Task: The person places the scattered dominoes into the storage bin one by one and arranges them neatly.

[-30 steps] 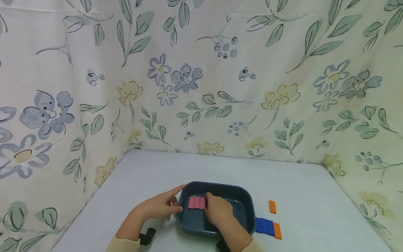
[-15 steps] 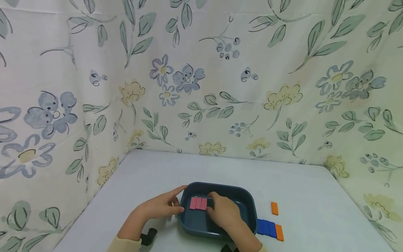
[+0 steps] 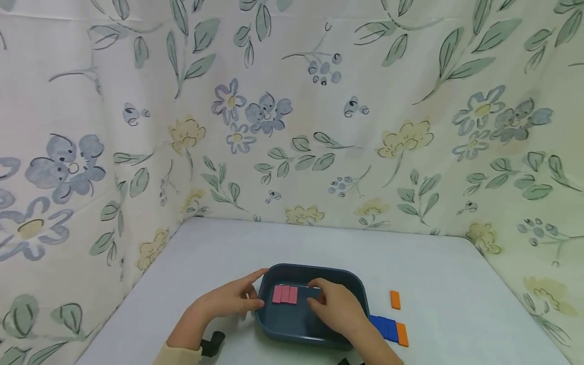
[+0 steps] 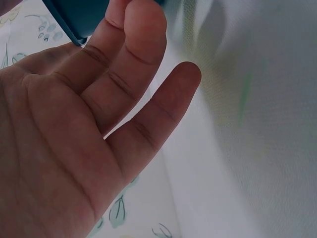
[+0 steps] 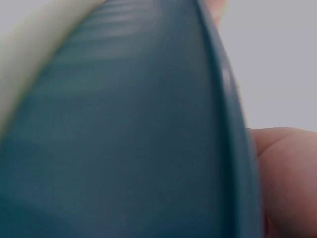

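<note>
Floral-patterned cloth point(image 3: 292, 167) hangs across the upper frame behind a white tabletop point(image 3: 237, 243). At lower centre, flat rectangular pink tiles point(image 3: 285, 294) lie inside a dark blue-green, round-cornered tray point(image 3: 292, 325); the left hand point(image 3: 231, 298) touches its left side, fingers relaxed, while the right hand point(image 3: 336, 307) hovers over it, thumb and forefinger parted, holding nothing.

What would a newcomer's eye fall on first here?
Probably the three pink tiles side by side in the dark blue tray, with the right hand over it and the left hand at its left rim. Next come blue tiles and two orange tiles on the table, right of the tray.
</note>
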{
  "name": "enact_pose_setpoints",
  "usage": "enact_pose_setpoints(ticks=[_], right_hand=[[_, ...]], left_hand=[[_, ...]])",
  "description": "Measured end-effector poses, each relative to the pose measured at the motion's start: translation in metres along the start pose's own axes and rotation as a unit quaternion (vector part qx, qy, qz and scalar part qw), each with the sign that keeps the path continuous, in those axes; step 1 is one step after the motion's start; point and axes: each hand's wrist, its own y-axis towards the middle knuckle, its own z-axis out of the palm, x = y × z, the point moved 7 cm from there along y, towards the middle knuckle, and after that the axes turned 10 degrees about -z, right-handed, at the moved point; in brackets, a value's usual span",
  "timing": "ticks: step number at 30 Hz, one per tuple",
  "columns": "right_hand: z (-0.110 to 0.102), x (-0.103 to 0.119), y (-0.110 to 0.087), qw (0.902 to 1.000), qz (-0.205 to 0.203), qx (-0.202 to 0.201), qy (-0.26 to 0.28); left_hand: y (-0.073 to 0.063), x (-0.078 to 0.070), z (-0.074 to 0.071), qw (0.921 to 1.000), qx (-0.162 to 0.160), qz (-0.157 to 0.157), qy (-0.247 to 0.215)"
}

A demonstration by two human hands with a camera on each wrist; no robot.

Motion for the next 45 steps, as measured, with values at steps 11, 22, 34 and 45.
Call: enact_pose_setpoints(ticks=[11, 22, 34, 45], right_hand=[[-0.040, -0.012, -0.004, 0.9936, -0.068, 0.029, 0.086], [-0.063, -0.041, -0.008, 0.9758, -0.083, 0.065, 0.192], [-0.078, -0.076, -0.011, 0.9832, -0.047, 0.047, 0.170], [-0.093, -0.112, -0.021, 0.9847, 0.011, 0.024, 0.172]], left_hand=[[0.001, 0.002, 0.000, 1.0000, -0.001, -0.008, -0.003], [0.001, 0.001, -0.001, 1.0000, 0.000, 0.002, -0.002], [0.000, 0.000, -0.001, 1.0000, -0.004, 0.002, -0.002], [-0.001, -0.002, -0.001, 1.0000, 0.002, 0.007, -0.002]])
